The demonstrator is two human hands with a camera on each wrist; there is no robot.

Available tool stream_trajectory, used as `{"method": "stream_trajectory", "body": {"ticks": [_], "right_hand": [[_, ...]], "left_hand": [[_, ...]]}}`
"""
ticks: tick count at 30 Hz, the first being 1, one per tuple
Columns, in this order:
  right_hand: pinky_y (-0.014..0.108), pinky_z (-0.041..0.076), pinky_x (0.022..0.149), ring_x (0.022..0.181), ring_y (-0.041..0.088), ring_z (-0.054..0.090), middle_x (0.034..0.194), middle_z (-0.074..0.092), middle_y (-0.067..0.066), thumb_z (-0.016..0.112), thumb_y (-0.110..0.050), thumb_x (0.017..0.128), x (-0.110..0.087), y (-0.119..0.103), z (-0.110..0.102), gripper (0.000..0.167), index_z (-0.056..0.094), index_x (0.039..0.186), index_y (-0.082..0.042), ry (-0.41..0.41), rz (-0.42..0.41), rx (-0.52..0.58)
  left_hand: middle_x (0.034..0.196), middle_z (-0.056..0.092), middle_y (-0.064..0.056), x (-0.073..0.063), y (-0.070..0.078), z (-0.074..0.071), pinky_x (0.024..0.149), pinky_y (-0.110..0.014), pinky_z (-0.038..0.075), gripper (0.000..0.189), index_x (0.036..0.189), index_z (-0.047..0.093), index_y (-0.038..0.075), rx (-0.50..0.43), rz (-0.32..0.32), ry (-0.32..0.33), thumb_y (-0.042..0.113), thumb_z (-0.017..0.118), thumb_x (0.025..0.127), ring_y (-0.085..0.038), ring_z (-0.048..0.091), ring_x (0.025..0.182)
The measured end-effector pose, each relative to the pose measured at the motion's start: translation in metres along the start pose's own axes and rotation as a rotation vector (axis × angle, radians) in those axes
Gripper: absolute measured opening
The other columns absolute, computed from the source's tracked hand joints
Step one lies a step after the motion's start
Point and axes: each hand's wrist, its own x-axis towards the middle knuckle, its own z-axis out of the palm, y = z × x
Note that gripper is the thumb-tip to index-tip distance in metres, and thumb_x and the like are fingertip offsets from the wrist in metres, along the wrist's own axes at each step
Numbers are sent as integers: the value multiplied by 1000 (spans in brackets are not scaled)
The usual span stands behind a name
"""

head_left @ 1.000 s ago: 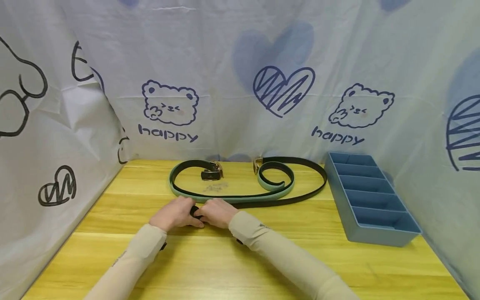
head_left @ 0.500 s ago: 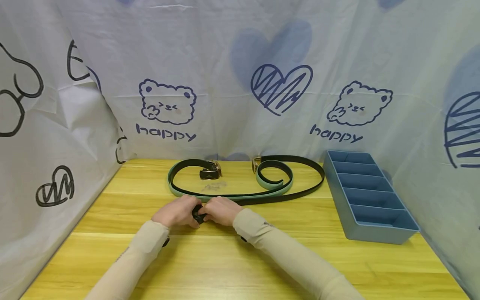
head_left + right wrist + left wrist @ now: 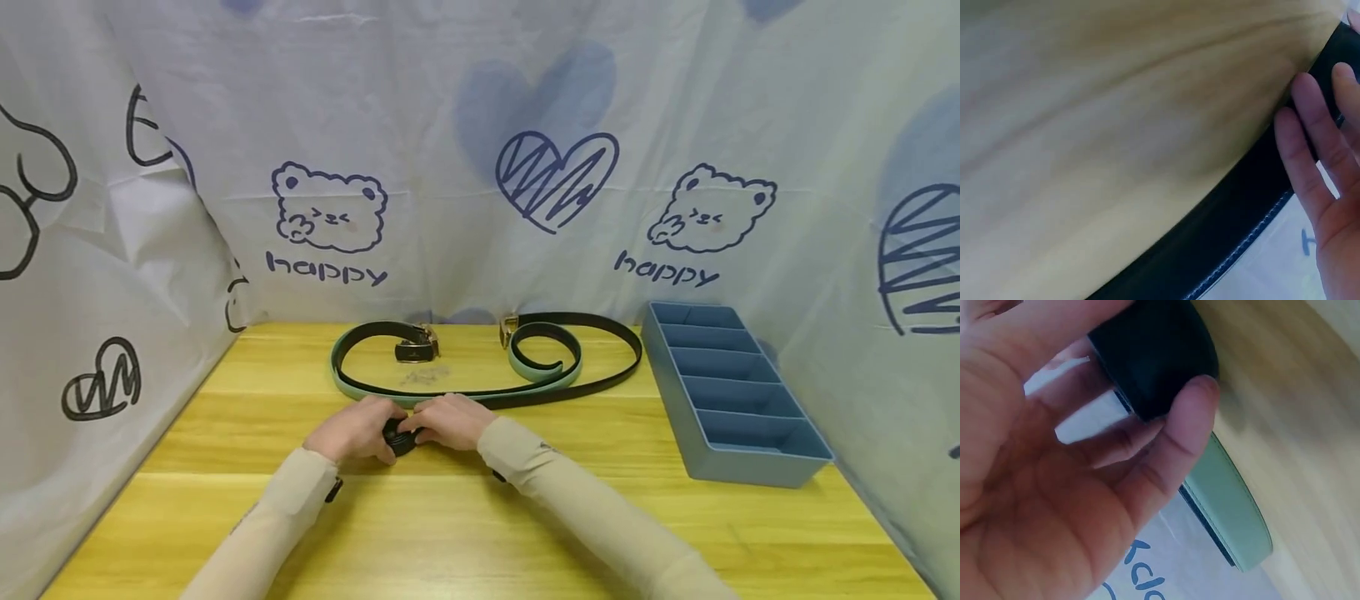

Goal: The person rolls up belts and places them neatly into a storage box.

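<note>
In the head view, a black belt (image 3: 600, 388) stands on edge in a long loop, its gold-toned buckle (image 3: 509, 331) at the back. Its near end is wound into a small black coil (image 3: 400, 438) between both hands. My left hand (image 3: 356, 430) holds the coil with curled fingers; in the left wrist view the thumb and fingers lie around the black leather (image 3: 1154, 356). My right hand (image 3: 452, 421) grips the coil's other side. In the right wrist view, its fingers (image 3: 1294, 150) lie against the strap (image 3: 1229, 215). The coil's inner turns are partly hidden.
A green-and-black belt (image 3: 345, 385) stands behind the hands, its right end curled (image 3: 536, 372) and its dark buckle (image 3: 415, 352) at the back left. A blue-grey box (image 3: 697, 417) with several compartments stands right. A printed cloth (image 3: 450, 208) hangs behind the wooden table (image 3: 450, 533).
Both hands have shifted slightly to the right along the black belt. More of the black coil shows between them. The green-and-black belt and the box stay put, while the head view has shifted a little.
</note>
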Motion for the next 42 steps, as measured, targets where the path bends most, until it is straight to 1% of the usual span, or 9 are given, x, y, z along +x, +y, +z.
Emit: {"method": "stream_trajectory", "body": {"ticks": [5, 11, 16, 22, 26, 28, 34, 38, 42], "right_hand": [[18, 51, 84, 95, 3, 67, 111, 72, -11, 65, -28, 94, -2, -5, 0, 28, 71, 121, -26, 22, -36, 23], [13, 46, 69, 71, -3, 60, 91, 73, -13, 65, -25, 95, 1, -10, 1, 17, 75, 108, -27, 45, -40, 52], [13, 46, 70, 73, -3, 60, 92, 72, -14, 64, -29, 95, -1, -11, 3, 15, 74, 105, -28, 45, -55, 48], [19, 50, 87, 96, 3, 67, 112, 72, -10, 65, -29, 94, -8, -4, -2, 28, 69, 122, -24, -1, -24, 69], [20, 50, 90, 101, 3, 66, 114, 71, -11, 67, -31, 93, -11, 0, -4, 29, 70, 121, -25, -4, -14, 70], [20, 50, 88, 98, 3, 67, 111, 72, -11, 67, -31, 92, -11, 1, -5, 28, 72, 118, -24, -3, -20, 59], [17, 51, 82, 89, 2, 67, 106, 74, -11, 68, -31, 91, -15, 2, -7, 27, 74, 116, -23, 1, -20, 36], [16, 50, 76, 81, 0, 66, 100, 74, -12, 68, -30, 92, -18, 3, -7, 21, 75, 111, -25, 16, -29, 53], [17, 50, 77, 84, 0, 65, 103, 73, -13, 67, -30, 93, -21, 7, -6, 22, 73, 113, -26, -3, -29, 64]], "left_hand": [[94, 68, 7, -1, 1, 1, 73, -33, 48, 32, 97, 72, 21, -11, 67, -16, 11, 87, 70, -11, 57, 80], [72, 59, 3, -3, 5, 9, 60, -29, 43, 32, 79, 64, 17, -37, -31, 40, 40, 85, 75, -12, 52, 63], [73, 59, 1, -3, 11, 10, 60, -29, 43, 29, 81, 64, 16, -22, -58, 17, 34, 85, 75, -13, 53, 63], [86, 66, 7, 0, 11, 7, 70, -32, 49, 25, 90, 70, 19, -31, 32, -13, 21, 88, 72, -11, 58, 73], [93, 68, 8, 1, 14, 3, 74, -33, 49, 29, 96, 71, 22, -23, 82, -34, 17, 87, 73, -10, 59, 79], [91, 66, 7, 1, 16, 2, 72, -32, 49, 27, 94, 69, 20, -16, 69, -25, 22, 87, 73, -10, 58, 77], [65, 52, 0, 3, 24, 8, 54, -27, 38, 42, 73, 58, 13, 28, -66, 42, 47, 85, 72, -14, 48, 57], [58, 47, 2, 8, 26, 11, 51, -25, 35, 38, 67, 60, 14, 15, -33, 63, 42, 84, 74, -12, 43, 51], [62, 54, 5, 10, 25, 11, 54, -26, 40, 28, 73, 65, 17, -19, 17, 53, 35, 86, 74, -11, 48, 54]]}}
